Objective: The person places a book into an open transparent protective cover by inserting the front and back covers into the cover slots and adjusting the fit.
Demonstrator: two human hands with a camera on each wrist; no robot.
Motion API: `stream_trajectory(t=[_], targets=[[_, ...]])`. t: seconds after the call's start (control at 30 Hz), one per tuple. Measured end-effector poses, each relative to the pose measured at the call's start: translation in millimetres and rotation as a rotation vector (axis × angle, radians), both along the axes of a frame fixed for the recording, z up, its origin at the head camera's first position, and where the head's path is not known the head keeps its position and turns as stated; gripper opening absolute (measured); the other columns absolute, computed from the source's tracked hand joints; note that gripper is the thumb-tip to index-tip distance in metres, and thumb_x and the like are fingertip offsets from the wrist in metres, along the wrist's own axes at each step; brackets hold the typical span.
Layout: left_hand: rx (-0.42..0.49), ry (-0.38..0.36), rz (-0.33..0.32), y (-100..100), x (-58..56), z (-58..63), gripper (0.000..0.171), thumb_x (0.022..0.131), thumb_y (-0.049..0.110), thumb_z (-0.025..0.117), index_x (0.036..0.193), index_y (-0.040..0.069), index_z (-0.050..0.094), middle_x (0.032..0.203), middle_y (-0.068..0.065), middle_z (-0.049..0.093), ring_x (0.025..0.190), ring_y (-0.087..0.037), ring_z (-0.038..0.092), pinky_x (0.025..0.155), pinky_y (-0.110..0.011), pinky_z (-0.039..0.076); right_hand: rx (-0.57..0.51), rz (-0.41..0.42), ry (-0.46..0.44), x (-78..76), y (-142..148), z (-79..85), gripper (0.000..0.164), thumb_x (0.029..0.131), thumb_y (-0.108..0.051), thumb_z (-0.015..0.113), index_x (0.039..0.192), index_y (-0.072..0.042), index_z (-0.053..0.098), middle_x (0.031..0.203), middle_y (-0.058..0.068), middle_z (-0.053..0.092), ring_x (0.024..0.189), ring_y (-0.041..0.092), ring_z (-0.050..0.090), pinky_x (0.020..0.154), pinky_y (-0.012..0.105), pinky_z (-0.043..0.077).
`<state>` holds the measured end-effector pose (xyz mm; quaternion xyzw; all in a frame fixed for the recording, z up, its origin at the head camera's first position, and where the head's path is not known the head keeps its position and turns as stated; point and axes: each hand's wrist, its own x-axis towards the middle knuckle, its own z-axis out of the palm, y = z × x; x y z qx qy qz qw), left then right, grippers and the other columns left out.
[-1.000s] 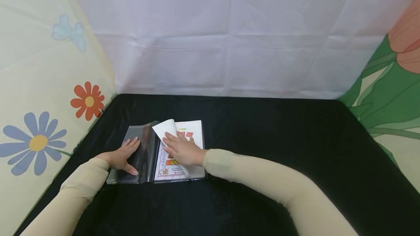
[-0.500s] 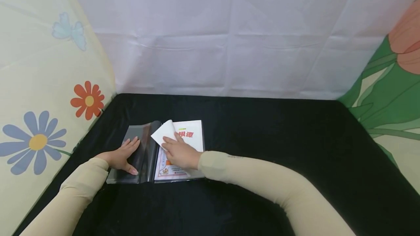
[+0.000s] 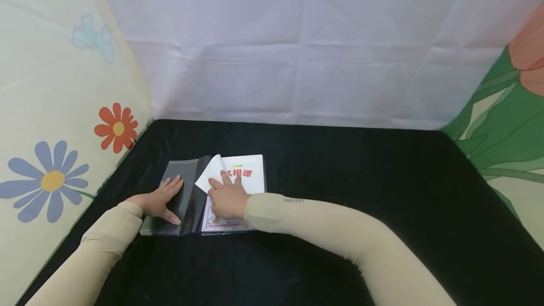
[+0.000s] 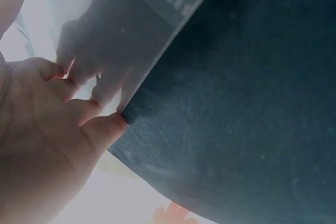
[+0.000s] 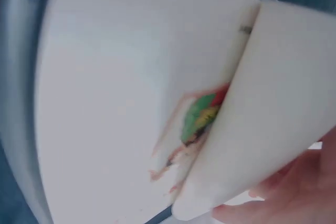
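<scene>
An open book [image 3: 254,185] with a red title on its white page lies in a clear plastic cover [image 3: 189,174]. My left hand [image 3: 160,199] rests with spread fingers on the cover's left flap; in the left wrist view the fingertips touch the clear plastic [image 4: 136,40] near its edge. My right hand [image 3: 228,198] lies across the book, fingers spread on a page [image 3: 209,174] that curls over to the left. Up close in the right wrist view, the curled sheet [image 5: 283,87] partly hides a coloured picture, and the fingers [image 5: 294,195] are at its edge.
Black cloth [image 3: 348,178] covers the table under the book. A white curtain [image 3: 297,46] hangs behind it. Flower-printed cloth stands on both sides, with a blue flower [image 3: 52,181] at the left and green leaves [image 3: 514,126] at the right.
My right hand has slid a little to the left across the book along with the curled page, and more of the red title shows. The left hand has stayed in place.
</scene>
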<state>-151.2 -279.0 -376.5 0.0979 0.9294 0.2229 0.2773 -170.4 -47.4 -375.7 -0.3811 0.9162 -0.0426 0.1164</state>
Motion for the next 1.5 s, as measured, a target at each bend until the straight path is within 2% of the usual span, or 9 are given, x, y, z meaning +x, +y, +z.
stream_trajectory(t=[0.17, 0.37, 0.57, 0.87, 1.03, 1.17, 1.33, 1.5], targets=[[-0.011, 0.004, -0.002, -0.7, -1.9, -1.8, 0.118, 0.074, 0.026, 0.088, 0.152, -0.015, 0.009, 0.160, -0.037, -0.006, 0.145, -0.057, -0.011, 0.114, -0.073, 0.003, 0.055, 0.010, 0.048, -1.1, -5.5, 2.7, 0.041, 0.100, -0.026, 0.052, 0.139, -0.014, 0.060, 0.159, 0.003, 0.040, 0.151, 0.035, 0.024, 0.116, 0.065, 0.023], [-0.026, 0.014, -0.003, -1.6, -1.8, -1.5, 0.118, 0.074, 0.025, 0.088, 0.152, -0.016, 0.011, 0.160, -0.038, -0.003, 0.145, -0.058, -0.009, 0.114, -0.072, 0.005, 0.142, 0.081, 0.145, -0.6, -12.8, 5.4, 0.037, 0.098, -0.030, 0.055, 0.130, -0.017, 0.067, 0.148, -0.002, 0.052, 0.140, 0.031, 0.036, 0.113, 0.060, 0.030], [-0.003, 0.017, -0.009, -3.8, -0.7, -1.3, 0.118, 0.074, 0.025, 0.088, 0.151, -0.017, 0.010, 0.159, -0.038, -0.004, 0.145, -0.059, -0.010, 0.114, -0.073, 0.005, 0.198, 0.129, 0.161, -0.4, -18.0, 8.2, 0.037, 0.095, -0.031, 0.058, 0.130, -0.021, 0.067, 0.144, -0.004, 0.055, 0.136, 0.028, 0.037, 0.115, 0.058, 0.027], [0.010, 0.011, -0.013, -3.3, -1.7, -2.1, 0.120, 0.073, 0.028, 0.089, 0.151, -0.018, 0.009, 0.159, -0.039, -0.005, 0.145, -0.059, -0.010, 0.114, -0.072, 0.004, 0.199, 0.095, 0.254, 0.8, -23.6, 5.5, 0.030, 0.095, -0.033, 0.060, 0.120, -0.022, 0.073, 0.122, -0.004, 0.065, 0.122, 0.027, 0.044, 0.104, 0.057, 0.038], [0.023, 0.012, -0.005, -2.4, 0.0, -2.7, 0.122, 0.073, 0.028, 0.089, 0.151, -0.018, 0.008, 0.159, -0.039, -0.006, 0.145, -0.058, -0.011, 0.114, -0.072, 0.003, 0.185, 0.086, 0.223, -2.9, -22.5, 6.3, 0.037, 0.095, -0.032, 0.060, 0.130, -0.022, 0.067, 0.129, -0.003, 0.063, 0.124, 0.025, 0.045, 0.106, 0.053, 0.038], [0.015, 0.013, 0.012, -1.5, 1.5, -1.9, 0.122, 0.072, 0.029, 0.089, 0.152, -0.017, 0.008, 0.160, -0.037, -0.006, 0.145, -0.058, -0.011, 0.114, -0.072, 0.004, 0.185, 0.100, 0.172, -5.6, -22.3, 7.4, 0.042, 0.096, -0.031, 0.059, 0.137, -0.023, 0.062, 0.138, -0.006, 0.062, 0.128, 0.025, 0.044, 0.112, 0.054, 0.034], [0.017, 0.010, 0.010, -1.3, 2.2, -0.8, 0.121, 0.073, 0.027, 0.088, 0.152, -0.017, 0.008, 0.160, -0.037, -0.006, 0.145, -0.058, -0.012, 0.114, -0.073, 0.004, 0.214, 0.139, 0.172, -5.2, -25.8, 6.7, 0.040, 0.097, -0.033, 0.058, 0.135, -0.022, 0.065, 0.134, -0.006, 0.065, 0.128, 0.026, 0.044, 0.112, 0.056, 0.032], [0.033, 0.007, 0.007, -0.9, 2.0, -0.2, 0.121, 0.073, 0.026, 0.088, 0.152, -0.017, 0.008, 0.160, -0.037, -0.006, 0.145, -0.058, -0.012, 0.114, -0.073, 0.003, 0.229, 0.131, 0.178, -4.8, -29.3, 4.5, 0.037, 0.098, -0.037, 0.057, 0.131, -0.025, 0.067, 0.139, -0.009, 0.061, 0.131, 0.026, 0.040, 0.111, 0.058, 0.032]])
